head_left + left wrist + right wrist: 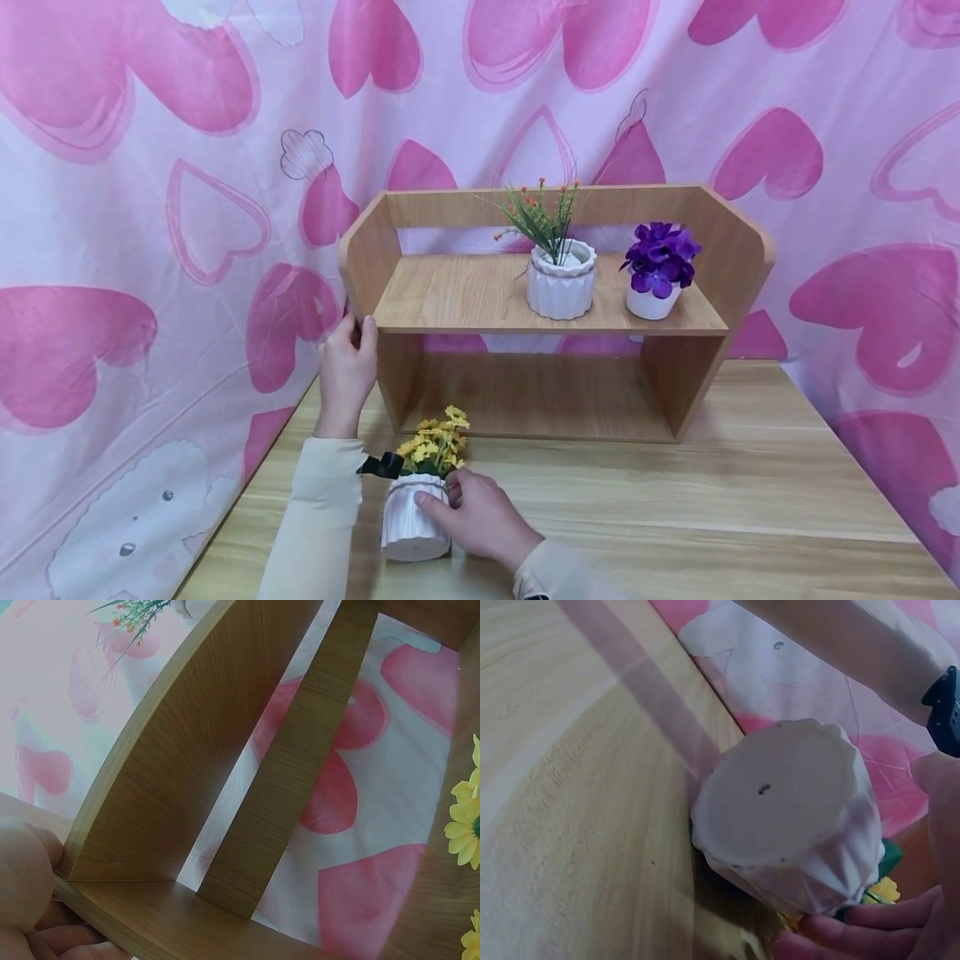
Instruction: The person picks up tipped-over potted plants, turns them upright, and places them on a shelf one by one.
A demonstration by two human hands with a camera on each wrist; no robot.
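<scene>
My left hand [348, 367] grips the left side panel of a two-tier wooden shelf [450, 292], thumb toward the front edge and fingers round the outside. In the left wrist view that hand [30, 892] shows at the lower left against the wood. My right hand [483, 512] holds a white ribbed flowerpot [415, 521] by its right side near the rim. Yellow flowers [435, 446] with green leaves rise from this pot, in front of the shelf's lower left corner. The pot tilts, and the right wrist view shows its flat underside [780, 795].
On the upper board stand a white ribbed pot [561, 287] with orange-tipped grassy sprigs and, to its right, a smaller white pot [652, 302] of purple flowers [660, 258]. The shelf rests on a wooden table [675, 517]. A pink heart-patterned curtain [225, 167] hangs behind and beside it.
</scene>
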